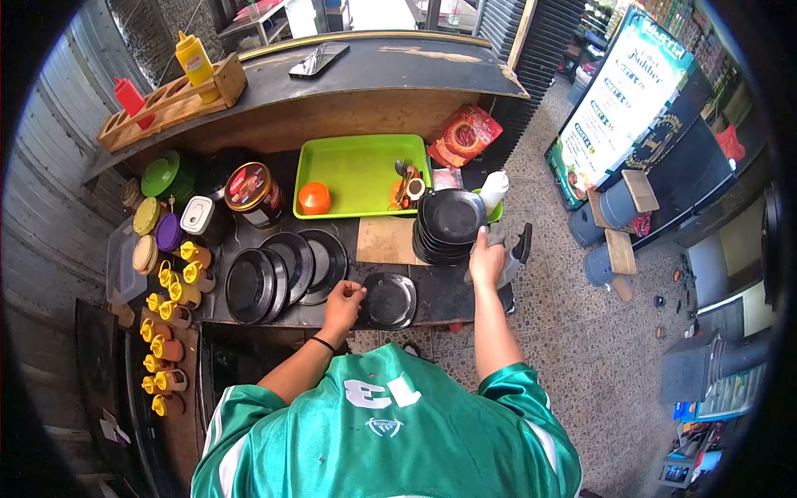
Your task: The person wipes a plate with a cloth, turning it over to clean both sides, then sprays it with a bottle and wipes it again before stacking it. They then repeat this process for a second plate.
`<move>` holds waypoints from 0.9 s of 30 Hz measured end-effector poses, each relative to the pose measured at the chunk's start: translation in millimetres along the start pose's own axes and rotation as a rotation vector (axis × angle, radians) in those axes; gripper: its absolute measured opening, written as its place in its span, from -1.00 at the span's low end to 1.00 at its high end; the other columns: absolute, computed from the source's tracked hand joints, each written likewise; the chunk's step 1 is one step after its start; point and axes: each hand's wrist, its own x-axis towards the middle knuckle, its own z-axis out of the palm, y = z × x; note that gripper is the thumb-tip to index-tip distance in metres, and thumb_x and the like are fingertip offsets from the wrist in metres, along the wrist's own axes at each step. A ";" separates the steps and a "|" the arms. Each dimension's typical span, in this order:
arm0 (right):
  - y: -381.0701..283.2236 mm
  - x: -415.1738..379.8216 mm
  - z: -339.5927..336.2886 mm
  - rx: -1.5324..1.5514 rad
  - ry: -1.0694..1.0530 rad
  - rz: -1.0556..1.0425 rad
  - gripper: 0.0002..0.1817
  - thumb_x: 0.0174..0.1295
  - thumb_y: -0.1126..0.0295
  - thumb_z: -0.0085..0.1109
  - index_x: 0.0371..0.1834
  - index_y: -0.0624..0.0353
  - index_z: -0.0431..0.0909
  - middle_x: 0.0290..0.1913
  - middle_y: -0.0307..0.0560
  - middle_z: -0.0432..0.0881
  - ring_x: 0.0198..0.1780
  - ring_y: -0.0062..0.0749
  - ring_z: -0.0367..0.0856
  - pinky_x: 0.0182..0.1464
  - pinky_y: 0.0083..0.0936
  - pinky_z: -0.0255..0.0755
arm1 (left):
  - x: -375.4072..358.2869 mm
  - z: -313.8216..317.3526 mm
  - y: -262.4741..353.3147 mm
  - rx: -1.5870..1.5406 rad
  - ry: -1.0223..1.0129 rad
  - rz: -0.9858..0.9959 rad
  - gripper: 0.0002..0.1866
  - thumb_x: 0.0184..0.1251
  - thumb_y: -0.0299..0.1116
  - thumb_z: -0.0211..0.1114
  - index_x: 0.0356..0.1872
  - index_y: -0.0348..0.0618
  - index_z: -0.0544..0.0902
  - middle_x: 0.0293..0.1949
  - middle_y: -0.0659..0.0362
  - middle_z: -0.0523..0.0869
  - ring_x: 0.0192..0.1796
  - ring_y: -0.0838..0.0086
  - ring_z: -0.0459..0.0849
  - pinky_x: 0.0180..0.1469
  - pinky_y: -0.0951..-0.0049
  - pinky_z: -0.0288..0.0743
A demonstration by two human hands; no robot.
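My left hand (342, 307) has its thumb and fingers pinched at the left rim of a small black square plate (390, 300) near the counter's front edge. My right hand (486, 264) is closed around a grey cloth (496, 237), right beside a tall stack of black square plates (452, 217). To the left of my left hand, several round black plates (251, 285) lie overlapping in a fanned row.
Behind the plates lies a green tray (357, 170) with an orange bowl (315, 198) and cutlery (404, 184). A white bottle (495, 189) stands by the stack. Yellow-capped bottles (168, 349) line the left side. Above runs a raised shelf (365, 70).
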 end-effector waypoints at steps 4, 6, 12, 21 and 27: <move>22.9 -18.7 10.9 0.125 0.081 -0.024 -0.47 0.62 0.03 0.19 0.25 0.36 0.69 0.23 0.41 0.73 0.33 0.37 0.65 0.35 0.11 0.45 | 9.4 -1.9 -24.7 0.247 0.127 0.119 -0.59 0.36 -0.27 0.61 0.07 -0.20 0.64 -0.25 0.19 0.72 -0.29 0.46 0.71 -0.26 0.35 0.61; 19.8 -43.2 3.4 0.214 0.173 -0.158 -0.47 0.63 0.08 0.20 0.34 0.37 0.63 0.31 0.37 0.68 0.37 0.34 0.60 0.42 0.06 0.40 | 9.2 -3.4 -27.2 0.269 0.135 0.069 -0.54 0.30 -0.29 0.66 0.08 -0.24 0.63 -0.26 0.16 0.73 -0.31 0.44 0.72 -0.28 0.34 0.61; 43.5 -98.2 -8.0 0.231 -0.091 -0.426 -0.41 0.54 0.22 0.33 0.46 0.40 0.50 0.47 0.41 0.54 0.48 0.39 0.48 0.53 0.04 0.35 | 15.9 -10.9 -25.8 0.333 0.020 0.017 -0.53 0.24 -0.30 0.70 0.06 -0.27 0.68 -0.32 0.13 0.77 -0.32 0.41 0.76 -0.25 0.30 0.64; 74.5 -113.4 -7.3 -0.453 -0.510 -0.684 -0.13 0.27 0.17 0.57 0.67 0.00 0.44 0.78 0.02 0.20 0.80 0.14 0.02 0.68 0.22 0.07 | 27.1 -12.6 -18.1 0.226 0.087 0.106 -0.82 0.39 -0.46 0.32 -0.04 -0.19 0.62 -0.28 0.19 0.66 -0.22 0.50 0.61 -0.16 0.38 0.47; 61.0 -118.7 -30.6 -0.303 -0.381 -0.720 -0.17 0.22 0.19 0.60 0.58 0.04 0.49 0.68 0.04 0.29 0.68 0.15 0.13 0.64 0.19 0.09 | 9.2 -19.2 21.6 -0.456 0.065 0.042 -0.69 0.41 -0.50 0.20 0.15 -0.10 0.55 -0.07 0.17 0.69 -0.03 0.43 0.67 0.06 0.31 0.60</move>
